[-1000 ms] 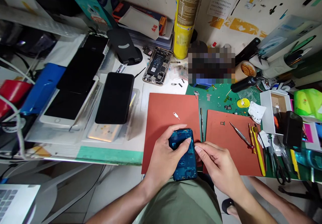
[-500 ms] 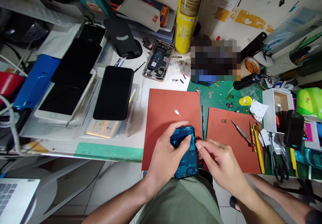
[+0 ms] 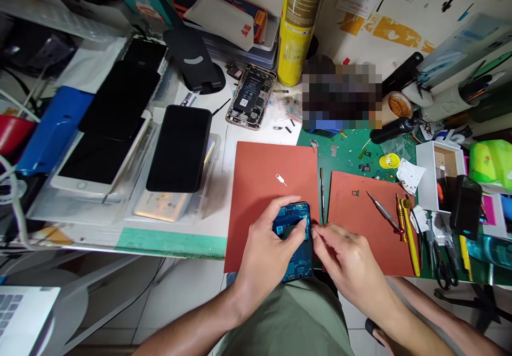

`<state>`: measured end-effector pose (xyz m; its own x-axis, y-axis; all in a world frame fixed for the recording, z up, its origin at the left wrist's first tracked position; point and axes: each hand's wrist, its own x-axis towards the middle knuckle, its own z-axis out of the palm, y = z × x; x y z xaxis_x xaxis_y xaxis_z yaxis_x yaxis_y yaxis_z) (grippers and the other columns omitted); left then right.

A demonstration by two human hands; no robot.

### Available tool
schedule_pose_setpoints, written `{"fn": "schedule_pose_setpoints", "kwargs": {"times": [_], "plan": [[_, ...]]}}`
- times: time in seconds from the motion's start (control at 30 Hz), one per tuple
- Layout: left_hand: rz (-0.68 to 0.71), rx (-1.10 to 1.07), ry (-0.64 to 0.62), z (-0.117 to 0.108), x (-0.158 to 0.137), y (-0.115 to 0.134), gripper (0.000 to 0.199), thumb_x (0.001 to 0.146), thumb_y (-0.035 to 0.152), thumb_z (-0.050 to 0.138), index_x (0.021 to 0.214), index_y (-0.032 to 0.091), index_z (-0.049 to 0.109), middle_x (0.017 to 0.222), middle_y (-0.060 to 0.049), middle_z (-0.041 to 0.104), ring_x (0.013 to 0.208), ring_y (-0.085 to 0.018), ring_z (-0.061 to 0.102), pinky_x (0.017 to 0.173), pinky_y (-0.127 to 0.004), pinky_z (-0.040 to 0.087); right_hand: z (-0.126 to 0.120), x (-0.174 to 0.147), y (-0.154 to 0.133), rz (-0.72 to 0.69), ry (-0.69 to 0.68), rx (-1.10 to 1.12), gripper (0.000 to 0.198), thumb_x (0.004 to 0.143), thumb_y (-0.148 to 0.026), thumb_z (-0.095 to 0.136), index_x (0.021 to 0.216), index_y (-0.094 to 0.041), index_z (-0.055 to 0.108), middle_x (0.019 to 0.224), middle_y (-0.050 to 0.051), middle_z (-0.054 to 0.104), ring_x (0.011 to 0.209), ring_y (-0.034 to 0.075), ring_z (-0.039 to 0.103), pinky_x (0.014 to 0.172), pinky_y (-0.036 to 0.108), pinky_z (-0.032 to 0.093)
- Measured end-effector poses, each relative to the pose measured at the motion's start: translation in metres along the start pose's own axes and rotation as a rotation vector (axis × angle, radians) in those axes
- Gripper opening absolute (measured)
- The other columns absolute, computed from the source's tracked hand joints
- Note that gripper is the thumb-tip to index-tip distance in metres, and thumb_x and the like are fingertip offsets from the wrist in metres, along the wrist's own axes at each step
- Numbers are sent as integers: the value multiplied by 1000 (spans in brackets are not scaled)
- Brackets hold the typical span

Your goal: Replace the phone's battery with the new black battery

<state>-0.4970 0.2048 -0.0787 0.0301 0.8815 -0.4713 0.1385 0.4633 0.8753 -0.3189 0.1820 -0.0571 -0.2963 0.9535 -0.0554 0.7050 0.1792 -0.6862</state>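
Observation:
My left hand is wrapped round a blue phone whose back is patterned like circuit parts. The thumb lies across its back and the fingers reach over the far edge. At the phone's right edge, the thumb and forefinger of my right hand are pinched together. Whatever sits between those fingertips is hidden or too small to name. Farther up on the red mat lies a SIM eject pin. A small dark SIM tray rests on the second red mat.
A metal spudger lies between the mats. Tweezers, a yellow brush and scissors are on the right. An opened phone and a black-screened phone lie to the left. A yellow spray can stands behind.
My left thumb has shifted slightly right and down on the phone's back. The phone has turned a little, and my right hand stays pinched at its edge.

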Motion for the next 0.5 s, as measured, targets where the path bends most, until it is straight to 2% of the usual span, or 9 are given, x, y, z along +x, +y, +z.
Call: {"fn": "schedule_pose_setpoints", "kwargs": {"times": [0.1, 0.5], "plan": [[29, 10, 18, 2, -1, -1, 29, 91, 38, 75, 120, 36, 73, 114, 4, 80, 99, -19, 76, 91, -31, 59, 1, 0, 0, -26, -2, -82, 28, 114, -21, 48, 95, -18, 67, 77, 1, 65, 60, 15, 60, 59, 29, 41], [132, 26, 12, 4, -2, -3, 26, 94, 29, 72, 119, 35, 71, 110, 5, 78, 95, -18, 75, 90, -32, 60, 2, 7, 1, -50, 39, -203, 34, 116, -24, 44, 95, -16, 70, 74, 1, 65, 55, 14, 58, 55, 29, 39]]}}
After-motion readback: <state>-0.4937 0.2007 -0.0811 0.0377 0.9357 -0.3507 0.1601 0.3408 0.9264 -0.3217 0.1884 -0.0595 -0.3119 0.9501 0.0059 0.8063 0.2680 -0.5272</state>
